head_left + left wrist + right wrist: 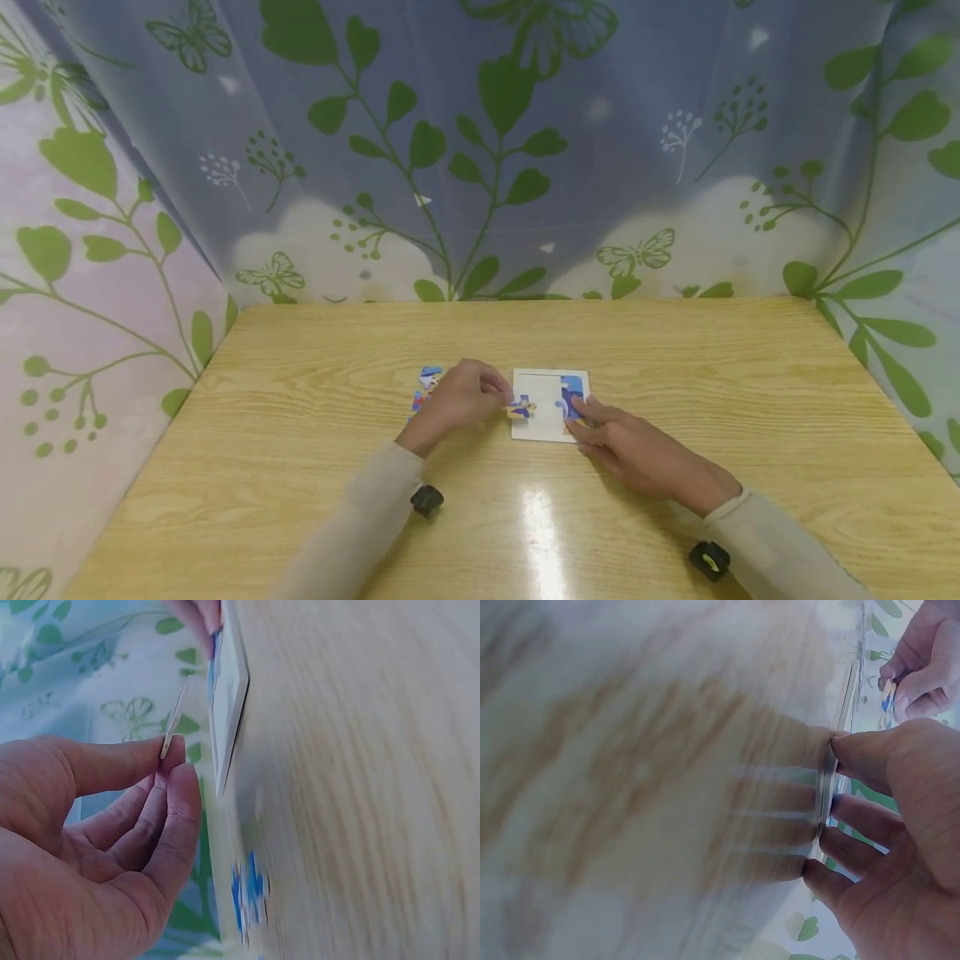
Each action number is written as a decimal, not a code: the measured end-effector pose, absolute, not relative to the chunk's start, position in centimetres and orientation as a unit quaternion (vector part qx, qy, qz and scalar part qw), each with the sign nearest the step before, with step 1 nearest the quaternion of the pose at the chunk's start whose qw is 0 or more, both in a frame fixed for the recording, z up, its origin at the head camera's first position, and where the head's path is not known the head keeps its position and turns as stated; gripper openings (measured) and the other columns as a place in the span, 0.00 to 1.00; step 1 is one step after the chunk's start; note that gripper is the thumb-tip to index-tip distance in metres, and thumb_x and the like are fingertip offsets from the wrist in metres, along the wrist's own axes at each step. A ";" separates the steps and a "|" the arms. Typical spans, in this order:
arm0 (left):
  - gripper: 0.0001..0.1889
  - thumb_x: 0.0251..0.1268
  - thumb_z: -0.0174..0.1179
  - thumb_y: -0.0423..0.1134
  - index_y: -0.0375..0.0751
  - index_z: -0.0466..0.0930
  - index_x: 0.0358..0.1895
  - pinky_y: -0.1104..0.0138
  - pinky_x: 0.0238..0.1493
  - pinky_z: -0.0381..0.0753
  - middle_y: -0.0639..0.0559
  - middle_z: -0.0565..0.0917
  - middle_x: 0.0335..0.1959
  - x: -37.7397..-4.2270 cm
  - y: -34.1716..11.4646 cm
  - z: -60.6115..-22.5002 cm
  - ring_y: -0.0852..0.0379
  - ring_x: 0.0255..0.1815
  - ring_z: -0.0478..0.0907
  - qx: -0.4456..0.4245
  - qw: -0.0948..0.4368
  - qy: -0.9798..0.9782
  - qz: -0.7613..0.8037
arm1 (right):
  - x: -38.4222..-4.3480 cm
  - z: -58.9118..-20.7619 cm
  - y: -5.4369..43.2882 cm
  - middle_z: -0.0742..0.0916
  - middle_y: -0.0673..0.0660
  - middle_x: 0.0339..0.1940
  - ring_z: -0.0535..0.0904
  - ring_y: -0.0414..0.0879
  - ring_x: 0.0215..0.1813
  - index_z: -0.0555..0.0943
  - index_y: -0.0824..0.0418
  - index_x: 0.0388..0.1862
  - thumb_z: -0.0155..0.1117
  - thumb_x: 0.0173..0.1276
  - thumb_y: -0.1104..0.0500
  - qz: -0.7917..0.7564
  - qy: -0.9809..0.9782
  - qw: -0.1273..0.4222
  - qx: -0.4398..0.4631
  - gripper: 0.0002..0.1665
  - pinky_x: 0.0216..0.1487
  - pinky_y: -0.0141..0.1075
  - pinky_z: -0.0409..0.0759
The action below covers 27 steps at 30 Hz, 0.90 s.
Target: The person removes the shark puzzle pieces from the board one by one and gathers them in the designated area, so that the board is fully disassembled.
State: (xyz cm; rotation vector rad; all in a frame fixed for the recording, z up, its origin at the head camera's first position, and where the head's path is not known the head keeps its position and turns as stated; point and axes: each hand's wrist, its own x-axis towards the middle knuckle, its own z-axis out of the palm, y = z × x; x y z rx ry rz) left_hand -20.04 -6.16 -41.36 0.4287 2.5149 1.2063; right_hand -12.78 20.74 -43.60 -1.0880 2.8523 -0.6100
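My left hand [465, 396] pinches a small jigsaw puzzle piece [521, 408] between thumb and fingers. The colourful piece hangs over the left side of a white square puzzle tray [542, 427]. Seen edge-on in the left wrist view, that thin piece [175, 716] tilts apart from the tray [234, 697]. A blue puzzle section [573, 387] lies along the tray's right side. There my right hand [630, 446] rests its fingertips, with thumb and fingers spread over the section and the tray edge. The right wrist view shows those fingertips [821, 836] pressing down.
Loose puzzle pieces [429, 377] lie left of the tray, partly hidden behind my left hand. The wooden table [660, 350] has a glossy surface that mirrors light. A leaf-patterned curtain [480, 167] hangs along its back and sides.
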 end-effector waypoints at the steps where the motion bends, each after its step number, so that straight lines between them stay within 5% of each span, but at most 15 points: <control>1: 0.03 0.67 0.66 0.37 0.44 0.88 0.35 0.62 0.39 0.82 0.54 0.86 0.36 -20.1 -6.5 -41.3 0.55 0.40 0.81 0.149 0.158 0.879 0.424 | -12.8 -43.6 20.8 0.70 0.76 0.71 0.68 0.71 0.70 0.75 0.75 0.65 0.60 0.76 0.65 -0.195 0.916 0.014 -0.349 0.22 0.65 0.54 0.73; 9: 0.03 0.67 0.66 0.36 0.41 0.87 0.37 0.63 0.31 0.82 0.50 0.86 0.34 -20.1 -9.5 -41.2 0.54 0.35 0.81 0.117 0.148 0.883 0.429 | -12.8 -43.7 20.8 0.71 0.77 0.70 0.69 0.71 0.69 0.75 0.75 0.64 0.60 0.76 0.66 -0.195 0.912 0.011 -0.359 0.22 0.63 0.53 0.74; 27: 0.03 0.64 0.68 0.33 0.42 0.88 0.32 0.65 0.31 0.78 0.54 0.84 0.29 -18.5 -13.5 -41.6 0.56 0.32 0.79 0.097 0.131 0.908 0.386 | -12.9 -43.9 20.9 0.70 0.77 0.70 0.68 0.71 0.70 0.75 0.75 0.65 0.60 0.76 0.66 -0.197 0.912 0.010 -0.361 0.22 0.63 0.51 0.76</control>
